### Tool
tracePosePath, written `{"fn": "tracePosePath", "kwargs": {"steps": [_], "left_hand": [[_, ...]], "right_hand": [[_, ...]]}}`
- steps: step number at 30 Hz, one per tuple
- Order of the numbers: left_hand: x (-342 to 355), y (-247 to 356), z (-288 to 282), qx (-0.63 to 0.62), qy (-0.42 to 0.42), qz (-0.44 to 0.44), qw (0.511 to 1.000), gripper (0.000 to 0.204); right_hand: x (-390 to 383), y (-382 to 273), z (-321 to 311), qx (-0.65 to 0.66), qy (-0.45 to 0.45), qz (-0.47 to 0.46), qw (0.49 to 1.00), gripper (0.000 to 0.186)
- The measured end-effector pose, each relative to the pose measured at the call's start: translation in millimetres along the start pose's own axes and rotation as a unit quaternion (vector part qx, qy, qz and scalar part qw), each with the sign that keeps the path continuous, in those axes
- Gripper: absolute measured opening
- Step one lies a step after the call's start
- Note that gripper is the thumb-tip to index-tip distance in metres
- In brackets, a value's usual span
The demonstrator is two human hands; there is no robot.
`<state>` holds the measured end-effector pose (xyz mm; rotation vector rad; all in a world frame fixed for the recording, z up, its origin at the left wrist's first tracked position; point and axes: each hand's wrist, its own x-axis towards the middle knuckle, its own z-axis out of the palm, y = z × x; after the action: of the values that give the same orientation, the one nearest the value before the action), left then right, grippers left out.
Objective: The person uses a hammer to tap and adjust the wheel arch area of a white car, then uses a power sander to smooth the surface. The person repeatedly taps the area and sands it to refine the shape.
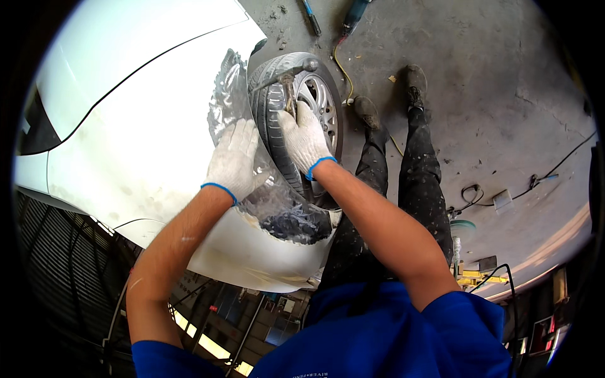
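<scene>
My left hand [233, 160], in a white knit glove with a blue cuff, lies flat on the wheel-arch edge of a white car body panel [151, 126]. Its fingers are stretched out over a scraped patch of bare grey metal [228, 94]. My right hand [305, 135], gloved the same way, is closed around the handle of a body hammer [290, 89]. The hammer's long head crosses above the tyre [277, 116], one end round, the other narrow and pointing toward the panel. Part of the handle is hidden in my glove.
Beside the wheel rim [322, 104] stand my shoes and dark trousers. A power tool [357, 14] with a yellow cord and a blue-handled tool [311, 17] lie on the concrete floor. Black cable [472, 196] runs at the right, near a yellow metal piece [479, 277].
</scene>
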<state>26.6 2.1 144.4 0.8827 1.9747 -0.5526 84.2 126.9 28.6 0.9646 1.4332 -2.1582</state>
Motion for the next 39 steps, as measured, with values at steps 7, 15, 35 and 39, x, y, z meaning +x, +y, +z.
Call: {"fn": "tracePosePath", "kwargs": {"steps": [7, 15, 35, 39], "left_hand": [[-16, 5, -1, -0.008, -0.036, 0.039, 0.999, 0.088], [-15, 4, 6, -0.052, 0.013, 0.108, 0.993, 0.061], [-25, 51, 47, -0.117, -0.057, 0.087, 0.988, 0.087], [-77, 96, 84, -0.137, -0.098, 0.151, 0.974, 0.091]], "right_hand": [[-12, 3, 22, -0.075, 0.003, 0.050, 0.996, 0.039], [-1, -9, 28, -0.089, 0.031, 0.075, 0.993, 0.036], [34, 26, -145, -0.054, 0.070, 0.181, 0.980, 0.022], [8, 46, -255, -0.140, 0.145, 0.212, 0.956, 0.019]]}}
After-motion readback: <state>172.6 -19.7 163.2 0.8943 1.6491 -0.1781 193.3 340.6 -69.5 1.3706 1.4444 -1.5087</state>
